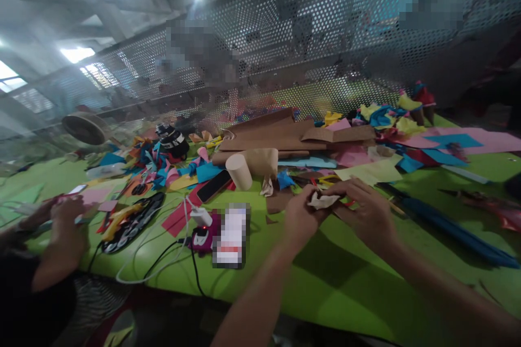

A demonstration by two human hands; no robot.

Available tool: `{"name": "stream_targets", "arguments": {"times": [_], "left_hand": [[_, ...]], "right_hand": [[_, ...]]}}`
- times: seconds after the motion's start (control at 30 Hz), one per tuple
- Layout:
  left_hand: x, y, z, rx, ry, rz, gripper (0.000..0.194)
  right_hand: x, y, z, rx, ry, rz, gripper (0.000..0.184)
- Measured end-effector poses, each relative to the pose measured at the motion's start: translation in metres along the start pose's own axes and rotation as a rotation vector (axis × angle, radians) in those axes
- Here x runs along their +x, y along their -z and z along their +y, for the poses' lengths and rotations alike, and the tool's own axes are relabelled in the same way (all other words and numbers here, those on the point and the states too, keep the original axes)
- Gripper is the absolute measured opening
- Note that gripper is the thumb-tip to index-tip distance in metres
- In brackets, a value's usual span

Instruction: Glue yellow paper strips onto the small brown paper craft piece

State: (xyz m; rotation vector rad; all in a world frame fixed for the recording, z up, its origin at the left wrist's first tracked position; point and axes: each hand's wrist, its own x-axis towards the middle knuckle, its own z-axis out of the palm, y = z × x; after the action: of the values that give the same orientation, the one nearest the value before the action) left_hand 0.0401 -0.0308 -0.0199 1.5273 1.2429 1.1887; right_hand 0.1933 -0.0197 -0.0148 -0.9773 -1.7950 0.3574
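Note:
Both my hands are raised a little over the green table (325, 293), meeting around a small crumpled piece of pale paper (324, 201). My left hand (303, 214) is closed on the paper's left side, thumb at its upper edge. From the right, my right hand (364, 209) pinches the same paper with its fingertips. Beyond them lie a scrap of brown paper (279, 200), a twist of blue paper (285, 179) and a small crumpled beige piece (267, 186). Part of the held paper is hidden by my fingers.
A roll of brown paper (260, 162) and brown sheets (260, 133) lie ahead. Left of me are a phone (231, 236), a purple power strip (207, 236) with cables, and a dark phone (214, 186). A blue folded umbrella-like object (451, 227) lies right. Far left, a co-worker's hands (67, 209) handle paper.

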Motion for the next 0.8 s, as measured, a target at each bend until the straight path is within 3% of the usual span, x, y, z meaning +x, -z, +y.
{"name": "stream_targets", "arguments": {"times": [0.13, 0.27, 0.43, 0.6, 0.67, 0.8], "left_hand": [[-0.001, 0.000, 0.000, 0.088, 0.001, -0.042, 0.020], [0.000, 0.002, -0.002, 0.106, -0.059, -0.051, 0.025], [0.001, 0.003, -0.004, 0.044, -0.074, 0.002, 0.028], [0.004, -0.001, -0.006, -0.230, 0.032, 0.032, 0.029], [0.006, -0.002, -0.007, -0.304, 0.071, 0.038, 0.026], [0.010, -0.003, -0.012, -0.456, 0.054, -0.005, 0.033]], "right_hand": [[0.001, 0.001, 0.000, -0.083, 0.073, -0.016, 0.015], [0.005, 0.005, -0.010, -0.185, 0.136, -0.133, 0.018], [0.007, 0.005, -0.016, -0.116, 0.170, -0.227, 0.018], [0.005, 0.000, -0.008, 0.014, 0.074, -0.103, 0.010], [0.004, 0.000, -0.008, 0.021, 0.048, -0.032, 0.017], [0.004, 0.002, -0.010, -0.055, 0.171, 0.024, 0.018]]}}
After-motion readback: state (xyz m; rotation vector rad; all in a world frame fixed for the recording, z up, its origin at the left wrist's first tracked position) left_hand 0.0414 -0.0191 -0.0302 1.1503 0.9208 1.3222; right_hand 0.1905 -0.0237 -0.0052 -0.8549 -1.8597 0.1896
